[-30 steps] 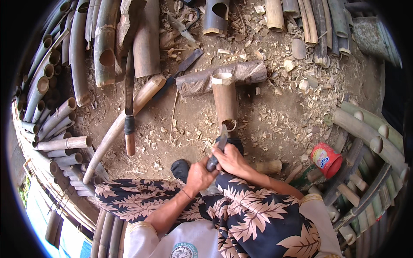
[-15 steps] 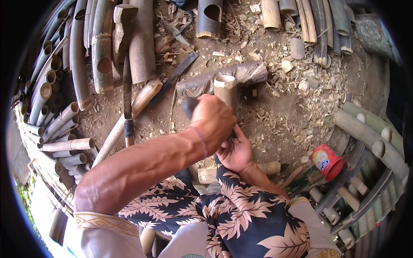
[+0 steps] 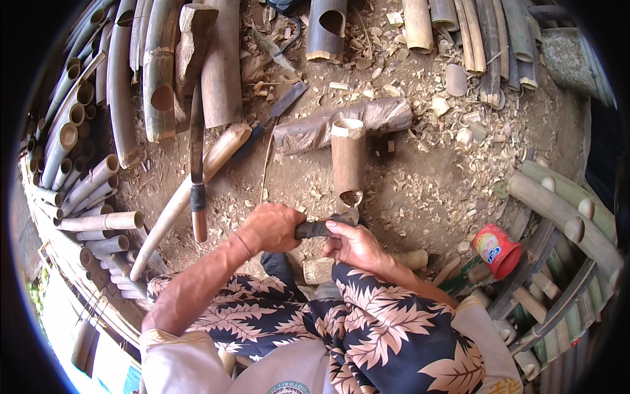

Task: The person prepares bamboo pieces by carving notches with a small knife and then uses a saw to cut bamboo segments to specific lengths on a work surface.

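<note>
In front of my lap, my left hand is closed round one end of a dark-handled knife. The short blade end points to the right and slightly away. My right hand grips the knife near the blade, thumb on top and fingers curled below. Just beyond the hands lies a brown bamboo tube, its pale, trimmed far end propped on a rough split log. Near the tube's closer end there is a cut opening. Neither hand touches the tube.
A long-bladed knife and a wood-handled blade lie to the left, beside a bamboo pole. Bamboo lengths are stacked at the left. A red container stands at the right by a bamboo rack. Chips litter the ground.
My left hand has drawn back toward my lap and left, off the bamboo tube, with the knife. My right hand has left the tube's near end and now grips the knife too.
</note>
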`<state>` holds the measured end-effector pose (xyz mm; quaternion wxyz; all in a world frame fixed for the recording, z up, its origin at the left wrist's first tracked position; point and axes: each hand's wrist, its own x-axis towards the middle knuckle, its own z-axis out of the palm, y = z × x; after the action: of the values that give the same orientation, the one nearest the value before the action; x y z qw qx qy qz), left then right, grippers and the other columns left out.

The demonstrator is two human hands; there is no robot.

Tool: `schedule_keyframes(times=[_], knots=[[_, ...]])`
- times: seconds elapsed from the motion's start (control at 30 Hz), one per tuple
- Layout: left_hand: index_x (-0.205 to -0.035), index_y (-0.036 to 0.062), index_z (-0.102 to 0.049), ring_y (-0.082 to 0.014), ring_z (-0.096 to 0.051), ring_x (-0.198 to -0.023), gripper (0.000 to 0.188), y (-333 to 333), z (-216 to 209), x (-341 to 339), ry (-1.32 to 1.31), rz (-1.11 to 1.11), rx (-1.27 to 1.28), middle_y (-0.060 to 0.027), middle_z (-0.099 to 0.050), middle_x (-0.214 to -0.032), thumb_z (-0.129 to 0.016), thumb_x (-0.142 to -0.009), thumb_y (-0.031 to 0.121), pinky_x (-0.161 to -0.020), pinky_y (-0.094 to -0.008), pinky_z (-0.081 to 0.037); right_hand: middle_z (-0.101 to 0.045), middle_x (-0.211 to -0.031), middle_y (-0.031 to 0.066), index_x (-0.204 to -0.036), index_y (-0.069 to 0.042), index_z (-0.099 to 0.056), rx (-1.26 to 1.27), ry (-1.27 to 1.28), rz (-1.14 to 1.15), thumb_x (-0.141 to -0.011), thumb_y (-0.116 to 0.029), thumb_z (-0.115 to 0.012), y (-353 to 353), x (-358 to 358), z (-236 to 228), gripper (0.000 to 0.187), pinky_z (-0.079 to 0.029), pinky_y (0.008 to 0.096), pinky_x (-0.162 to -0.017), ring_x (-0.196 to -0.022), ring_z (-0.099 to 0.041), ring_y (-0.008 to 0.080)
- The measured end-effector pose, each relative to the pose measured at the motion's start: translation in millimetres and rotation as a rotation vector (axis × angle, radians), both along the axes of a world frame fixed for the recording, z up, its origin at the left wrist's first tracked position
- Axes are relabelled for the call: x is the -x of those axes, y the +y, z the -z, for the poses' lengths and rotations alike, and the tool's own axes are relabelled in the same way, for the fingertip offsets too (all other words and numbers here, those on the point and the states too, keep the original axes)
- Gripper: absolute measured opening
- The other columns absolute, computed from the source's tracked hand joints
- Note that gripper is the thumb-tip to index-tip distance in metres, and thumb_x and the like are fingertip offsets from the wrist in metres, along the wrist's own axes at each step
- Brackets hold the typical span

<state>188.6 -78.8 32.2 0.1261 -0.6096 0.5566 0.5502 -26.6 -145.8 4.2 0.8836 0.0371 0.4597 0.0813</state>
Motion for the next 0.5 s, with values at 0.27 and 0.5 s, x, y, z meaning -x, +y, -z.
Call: schedule_keyframes(times=[0.27, 0.5], knots=[[-0.105, -0.0022, -0.055, -0.0445, -0.065, -0.081, 0.036, 42.8, 0.5, 168.7, 0.311, -0.997, -0.044, -0.0287, -0.065, -0.091, -0.071, -0.081, 0.02, -0.077, -0.0501, -0.054, -0.066, -0.073, 0.0108, -0.09, -0.001, -0.065, 1.021, 0.354, -0.771, -0.097, -0.032, -0.056, -1.8, 45.0, -15.2, 0.034, -0.048, 0.0341, -0.054, -0.064, -0.063, 0.0165], [-0.132, -0.0058, -0.043, -0.0433, -0.047, -0.122, 0.075, 43.9, -31.2, 76.4, -0.124, -0.743, 0.704, -0.0286, -0.045, -0.13, -0.079, -0.076, 0.03, -0.105, -0.0465, -0.042, -0.063, -0.071, 0.0109, -0.083, 0.001, -0.063, 1.543, 0.698, -0.598, -0.098, -0.044, -0.051, -90.0, 124.5, -15.1, 0.049, -0.047, 0.0361, -0.065, -0.066, -0.06, 0.0223]])
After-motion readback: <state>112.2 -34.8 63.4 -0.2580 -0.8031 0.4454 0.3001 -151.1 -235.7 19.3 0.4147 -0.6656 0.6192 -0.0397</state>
